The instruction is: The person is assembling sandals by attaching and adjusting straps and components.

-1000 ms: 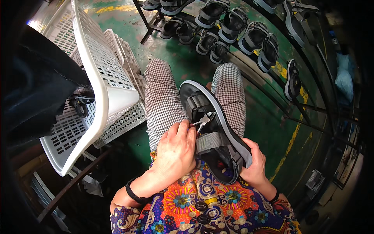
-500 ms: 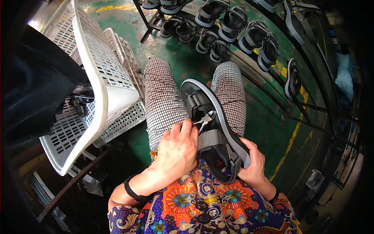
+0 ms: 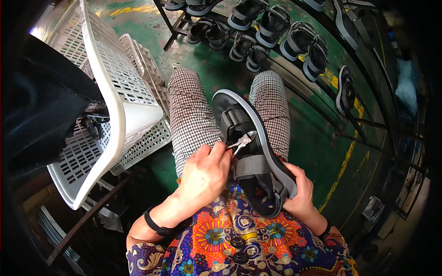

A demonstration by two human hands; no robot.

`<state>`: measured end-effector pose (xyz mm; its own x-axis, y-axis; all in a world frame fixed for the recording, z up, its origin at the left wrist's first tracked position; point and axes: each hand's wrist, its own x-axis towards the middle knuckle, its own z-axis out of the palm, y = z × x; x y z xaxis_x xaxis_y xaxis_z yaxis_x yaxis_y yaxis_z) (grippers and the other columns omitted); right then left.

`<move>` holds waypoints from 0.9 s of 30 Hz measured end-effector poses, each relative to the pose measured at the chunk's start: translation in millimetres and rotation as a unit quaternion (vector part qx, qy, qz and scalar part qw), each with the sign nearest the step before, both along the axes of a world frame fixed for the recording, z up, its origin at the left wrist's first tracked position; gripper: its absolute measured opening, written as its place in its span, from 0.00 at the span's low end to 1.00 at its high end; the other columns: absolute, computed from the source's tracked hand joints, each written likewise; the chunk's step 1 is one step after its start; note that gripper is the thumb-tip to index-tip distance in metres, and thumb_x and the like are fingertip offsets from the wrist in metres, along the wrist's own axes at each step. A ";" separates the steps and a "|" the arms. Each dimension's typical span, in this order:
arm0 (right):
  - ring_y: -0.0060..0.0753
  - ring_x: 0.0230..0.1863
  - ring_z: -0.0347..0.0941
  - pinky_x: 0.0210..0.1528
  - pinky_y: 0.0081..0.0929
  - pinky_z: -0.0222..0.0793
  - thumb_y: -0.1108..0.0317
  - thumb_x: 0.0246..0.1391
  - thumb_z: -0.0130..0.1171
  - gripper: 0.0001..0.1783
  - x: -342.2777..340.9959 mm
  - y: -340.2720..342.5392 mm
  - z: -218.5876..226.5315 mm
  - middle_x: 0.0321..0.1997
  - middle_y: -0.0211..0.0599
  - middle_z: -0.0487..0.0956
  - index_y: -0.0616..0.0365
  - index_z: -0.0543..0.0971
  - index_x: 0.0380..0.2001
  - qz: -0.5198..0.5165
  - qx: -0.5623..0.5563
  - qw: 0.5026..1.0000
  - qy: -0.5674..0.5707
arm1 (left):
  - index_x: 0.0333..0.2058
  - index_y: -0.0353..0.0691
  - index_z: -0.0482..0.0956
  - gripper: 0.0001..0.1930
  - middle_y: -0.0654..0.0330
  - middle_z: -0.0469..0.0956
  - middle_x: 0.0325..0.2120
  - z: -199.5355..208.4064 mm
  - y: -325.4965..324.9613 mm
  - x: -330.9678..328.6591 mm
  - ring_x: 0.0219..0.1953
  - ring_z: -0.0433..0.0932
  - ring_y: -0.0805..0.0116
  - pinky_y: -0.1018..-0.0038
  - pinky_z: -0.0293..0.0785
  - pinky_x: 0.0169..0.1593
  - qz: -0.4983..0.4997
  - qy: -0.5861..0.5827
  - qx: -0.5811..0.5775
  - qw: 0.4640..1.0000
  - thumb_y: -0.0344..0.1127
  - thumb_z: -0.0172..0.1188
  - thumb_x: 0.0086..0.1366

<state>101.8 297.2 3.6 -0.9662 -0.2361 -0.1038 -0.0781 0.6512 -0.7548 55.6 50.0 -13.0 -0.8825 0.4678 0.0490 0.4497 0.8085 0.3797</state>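
While we look from the left, we find a white perforated plastic basket (image 3: pixel 120 124) beside the legs, near enough, we judge, to reach without rising; some small black strapped footwear (image 3: pixel 94 128) lies inside it. Next comes our left hand (image 3: pixel 206 170), its fingers bunched and curled, pinching a small silver metal tool (image 3: pixel 242 141) whose grip they mostly hide; we cannot tell how hard they squeeze. The tool's head sits in the gap between the straps of a black sandal with grey webbing straps and a grey sole edge (image 3: pixel 251 166). We have this sandal over the lap, toe pointing away, probably so that the opening faces our left side. Our right hand (image 3: pixel 301 193) clasps its heel end, thumb along the sole, apparently as a steady counter-grip. Beyond and rightward, a black metal rack (image 3: pixel 164 17) carries similar sandals (image 3: pixel 297 40) in rows, seemingly spaced for easy picking.
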 end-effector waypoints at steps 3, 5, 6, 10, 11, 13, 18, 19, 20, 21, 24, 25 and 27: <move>0.41 0.41 0.78 0.45 0.30 0.72 0.63 0.35 0.71 0.35 -11.1 8.6 0.6 0.42 0.45 0.77 0.62 0.70 0.49 0.000 -0.035 0.997 -0.062 | 0.27 0.37 0.75 0.07 0.60 0.70 0.29 -9.9 -3.2 -2.2 0.24 0.69 0.68 0.74 0.70 0.24 0.014 0.003 0.069 0.998 0.33 0.60 0.51; 0.35 0.42 0.77 0.46 0.28 0.70 0.64 0.36 0.71 0.35 -8.2 19.7 -8.9 0.43 0.41 0.77 0.63 0.70 0.49 -0.025 -0.121 0.984 -0.129 | 0.26 0.37 0.74 0.09 0.61 0.71 0.30 -15.5 -5.9 -3.8 0.23 0.69 0.68 0.74 0.70 0.22 -0.004 0.022 0.113 0.993 0.35 0.62 0.51; 0.31 0.43 0.75 0.47 0.27 0.70 0.65 0.38 0.71 0.35 -10.2 22.0 -9.4 0.44 0.40 0.77 0.63 0.69 0.50 -0.023 -0.145 0.978 -0.145 | 0.24 0.37 0.73 0.09 0.60 0.72 0.31 -18.0 -7.7 -6.3 0.22 0.69 0.68 0.74 0.69 0.21 -0.014 0.037 0.134 0.990 0.35 0.63 0.51; 0.28 0.44 0.74 0.49 0.25 0.68 0.68 0.39 0.68 0.34 -13.0 29.3 -12.2 0.45 0.38 0.76 0.64 0.68 0.52 -0.003 -0.163 0.968 -0.192 | 0.23 0.38 0.73 0.08 0.60 0.73 0.32 -21.8 -10.7 -8.5 0.23 0.69 0.69 0.75 0.69 0.21 -0.028 0.065 0.155 0.985 0.34 0.63 0.49; 0.28 0.44 0.74 0.49 0.25 0.68 0.68 0.39 0.68 0.34 -12.2 31.3 -15.1 0.45 0.38 0.76 0.64 0.68 0.52 -0.002 -0.163 0.968 -0.192 | 0.23 0.38 0.73 0.08 0.60 0.73 0.32 -20.1 -11.4 -8.3 0.23 0.69 0.70 0.75 0.69 0.21 -0.054 0.068 0.167 0.982 0.34 0.63 0.47; 0.26 0.46 0.72 0.51 0.25 0.66 0.69 0.40 0.65 0.34 -7.7 38.7 -28.7 0.46 0.37 0.76 0.64 0.67 0.53 -0.087 -0.259 0.878 -0.392 | 0.22 0.38 0.73 0.08 0.60 0.74 0.32 -14.6 -10.9 -9.7 0.24 0.69 0.70 0.75 0.70 0.21 -0.080 0.071 0.180 0.978 0.33 0.63 0.46; 0.27 0.51 0.69 0.55 0.26 0.63 0.65 0.39 0.65 0.40 3.8 38.4 -39.9 0.51 0.37 0.73 0.64 0.63 0.57 -0.090 -0.270 0.885 -0.369 | 0.21 0.38 0.73 0.08 0.60 0.74 0.33 -12.8 -12.8 -10.6 0.25 0.70 0.70 0.76 0.71 0.23 -0.091 0.075 0.180 0.977 0.32 0.62 0.44; 0.27 0.51 0.69 0.55 0.26 0.63 0.65 0.39 0.65 0.40 1.8 37.1 -37.3 0.51 0.37 0.73 0.64 0.63 0.57 -0.090 -0.271 0.885 -0.369 | 0.22 0.38 0.72 0.08 0.60 0.74 0.33 -13.4 -12.6 -9.5 0.26 0.70 0.70 0.76 0.72 0.23 -0.086 0.088 0.189 0.974 0.32 0.62 0.44; 0.28 0.52 0.69 0.56 0.27 0.63 0.65 0.39 0.65 0.40 -0.2 35.2 -34.0 0.51 0.37 0.73 0.65 0.62 0.57 -0.103 -0.290 0.876 -0.372 | 0.23 0.37 0.73 0.09 0.60 0.75 0.34 -11.3 -15.1 -9.1 0.27 0.72 0.68 0.74 0.72 0.25 -0.082 0.062 0.181 0.978 0.32 0.64 0.45; 0.28 0.53 0.68 0.56 0.28 0.62 0.65 0.39 0.65 0.40 -1.5 34.4 -32.7 0.52 0.37 0.72 0.65 0.62 0.57 -0.115 -0.310 0.866 -0.375 | 0.23 0.37 0.73 0.09 0.60 0.75 0.34 -11.0 -16.0 -9.0 0.27 0.72 0.68 0.74 0.72 0.25 -0.082 0.062 0.180 0.978 0.32 0.64 0.45; 0.31 0.55 0.67 0.58 0.29 0.61 0.67 0.40 0.64 0.39 -2.7 43.0 -30.5 0.54 0.39 0.71 0.65 0.62 0.57 -0.116 -0.323 0.846 -0.408 | 0.27 0.36 0.75 0.10 0.56 0.75 0.37 -12.5 -19.2 -6.3 0.30 0.76 0.62 0.70 0.73 0.30 0.000 0.019 0.298 0.954 0.31 0.66 0.48; 0.31 0.55 0.67 0.58 0.29 0.61 0.67 0.40 0.64 0.39 -5.6 43.2 -31.7 0.54 0.39 0.71 0.65 0.62 0.57 -0.114 -0.321 0.848 -0.406 | 0.30 0.34 0.76 0.08 0.53 0.75 0.39 -14.7 -22.3 -3.3 0.36 0.77 0.59 0.71 0.74 0.38 0.059 -0.009 0.327 0.943 0.29 0.64 0.52; 0.34 0.57 0.66 0.60 0.31 0.59 0.67 0.43 0.62 0.37 -12.1 43.2 -36.1 0.57 0.41 0.69 0.66 0.62 0.57 -0.126 -0.409 0.860 -0.278 | 0.35 0.31 0.76 0.08 0.51 0.74 0.42 -12.2 -22.6 -4.9 0.41 0.77 0.59 0.72 0.72 0.45 0.216 -0.082 0.394 0.889 0.28 0.59 0.57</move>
